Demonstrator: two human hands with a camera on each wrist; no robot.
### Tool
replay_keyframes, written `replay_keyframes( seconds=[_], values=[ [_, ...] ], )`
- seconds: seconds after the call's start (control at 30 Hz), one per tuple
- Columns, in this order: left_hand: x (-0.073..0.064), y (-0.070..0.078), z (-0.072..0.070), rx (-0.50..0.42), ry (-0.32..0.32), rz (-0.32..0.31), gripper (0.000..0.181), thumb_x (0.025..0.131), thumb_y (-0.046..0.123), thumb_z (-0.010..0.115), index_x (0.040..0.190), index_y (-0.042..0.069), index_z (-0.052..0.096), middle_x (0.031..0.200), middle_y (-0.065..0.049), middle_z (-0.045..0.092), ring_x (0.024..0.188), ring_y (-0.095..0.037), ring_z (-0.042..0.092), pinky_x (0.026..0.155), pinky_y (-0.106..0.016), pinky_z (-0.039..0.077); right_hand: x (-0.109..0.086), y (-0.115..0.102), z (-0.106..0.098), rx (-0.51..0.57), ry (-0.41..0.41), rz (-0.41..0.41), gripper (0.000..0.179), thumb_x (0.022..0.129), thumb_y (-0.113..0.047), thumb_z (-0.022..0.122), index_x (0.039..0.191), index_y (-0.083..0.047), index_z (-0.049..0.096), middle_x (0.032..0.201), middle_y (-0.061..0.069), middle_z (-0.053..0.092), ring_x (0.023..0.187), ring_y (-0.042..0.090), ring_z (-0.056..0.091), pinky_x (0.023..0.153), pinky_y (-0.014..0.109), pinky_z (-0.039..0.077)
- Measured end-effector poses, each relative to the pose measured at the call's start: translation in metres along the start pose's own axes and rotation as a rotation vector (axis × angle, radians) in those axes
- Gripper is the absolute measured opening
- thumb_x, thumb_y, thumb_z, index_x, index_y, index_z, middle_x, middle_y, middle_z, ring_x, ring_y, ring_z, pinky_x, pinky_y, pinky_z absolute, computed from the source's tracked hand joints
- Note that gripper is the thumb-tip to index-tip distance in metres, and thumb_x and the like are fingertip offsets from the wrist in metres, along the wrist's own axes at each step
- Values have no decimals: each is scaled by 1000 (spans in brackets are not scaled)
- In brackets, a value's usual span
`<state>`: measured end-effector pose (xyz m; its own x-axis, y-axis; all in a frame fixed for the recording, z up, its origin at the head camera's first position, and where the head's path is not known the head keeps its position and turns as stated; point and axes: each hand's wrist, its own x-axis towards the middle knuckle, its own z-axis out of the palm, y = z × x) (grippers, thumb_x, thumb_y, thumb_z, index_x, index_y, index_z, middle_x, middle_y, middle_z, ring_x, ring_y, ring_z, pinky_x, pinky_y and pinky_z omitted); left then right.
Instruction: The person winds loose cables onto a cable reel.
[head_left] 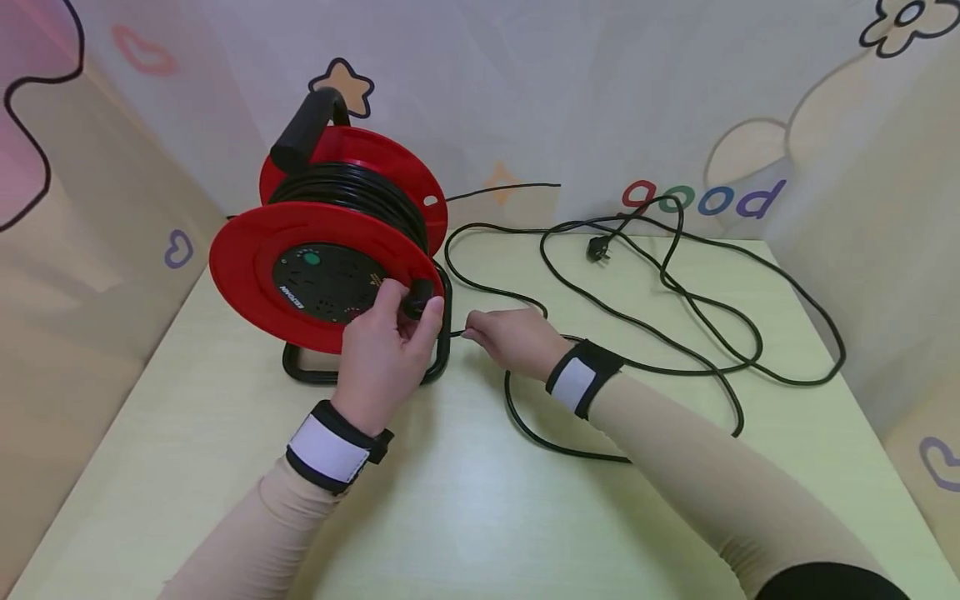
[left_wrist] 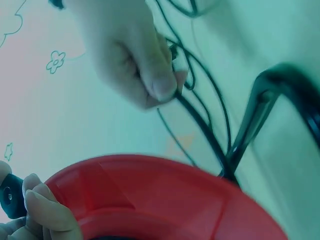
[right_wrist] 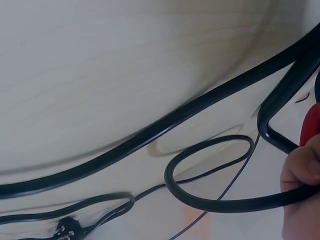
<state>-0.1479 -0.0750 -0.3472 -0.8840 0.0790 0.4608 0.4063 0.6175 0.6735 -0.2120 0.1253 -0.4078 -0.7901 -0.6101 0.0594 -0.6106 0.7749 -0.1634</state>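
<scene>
A red cable reel (head_left: 251, 258) with a black handle on top stands on a black tube frame (head_left: 442, 354) at the left. My left hand (head_left: 382, 350) grips the black crank knob (head_left: 417, 298) on the reel's front disc; the left wrist view also shows those fingers (left_wrist: 47, 207) around the knob. Right of the reel, my right hand (head_left: 517, 337) pinches the black cable (left_wrist: 200, 122) where it runs to the reel. Part of the cable is wound between the two red discs. The rest lies in loose loops across the table, with its plug (head_left: 597, 247) near the back.
Loose cable loops (head_left: 738, 367) spread over the right side of the pale table (head_left: 465, 517). One loop passes beneath the right forearm. A printed cloth backdrop (head_left: 570, 92) stands behind the table. A thin dark line (head_left: 510, 190) crosses it beside the reel.
</scene>
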Motion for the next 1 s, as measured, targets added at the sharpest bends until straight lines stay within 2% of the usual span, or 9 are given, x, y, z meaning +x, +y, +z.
replay_keyframes(
  seconds=[0.2, 0.43, 0.63, 0.83, 1.0],
  values=[
    [-11, -9, 8, 1, -63, -57, 29, 91, 35, 60, 96, 8, 52, 61, -5, 58, 52, -16, 49, 45, -30, 43, 16, -13, 7, 30, -48, -1, 17, 98, -33, 51, 100, -17, 57, 60, -2, 50, 57, 12, 50, 51, 26, 40],
    [-22, -24, 11, -88, -149, -183, 27, 92, 37, 58, 89, 10, 52, 58, -5, 51, 52, -18, 48, 42, -29, 37, 26, -25, 8, 24, -75, 21, 17, 98, -34, 49, 102, -18, 56, 59, -3, 49, 56, 12, 51, 49, 22, 34],
    [-25, -31, 15, -146, -171, -207, 30, 93, 41, 55, 88, 11, 51, 58, -6, 48, 52, -19, 48, 42, -28, 34, 28, -28, 10, 42, -59, 3, 18, 98, -32, 49, 109, -19, 56, 61, -1, 52, 58, 13, 52, 53, 25, 40],
    [-26, -33, 17, -181, -176, -232, 32, 93, 45, 53, 89, 13, 51, 59, -7, 49, 52, -19, 49, 42, -29, 35, 26, -30, 9, 60, -44, -29, 18, 98, -30, 52, 105, -16, 59, 68, -1, 61, 64, 12, 54, 68, 30, 51],
    [-27, -32, 17, -190, -181, -262, 33, 94, 45, 53, 90, 12, 52, 61, -8, 49, 54, -21, 48, 44, -29, 35, 23, -30, 8, 39, 4, -82, 19, 95, -31, 56, 98, -15, 65, 74, -2, 66, 67, 11, 54, 80, 33, 50]
  ],
)
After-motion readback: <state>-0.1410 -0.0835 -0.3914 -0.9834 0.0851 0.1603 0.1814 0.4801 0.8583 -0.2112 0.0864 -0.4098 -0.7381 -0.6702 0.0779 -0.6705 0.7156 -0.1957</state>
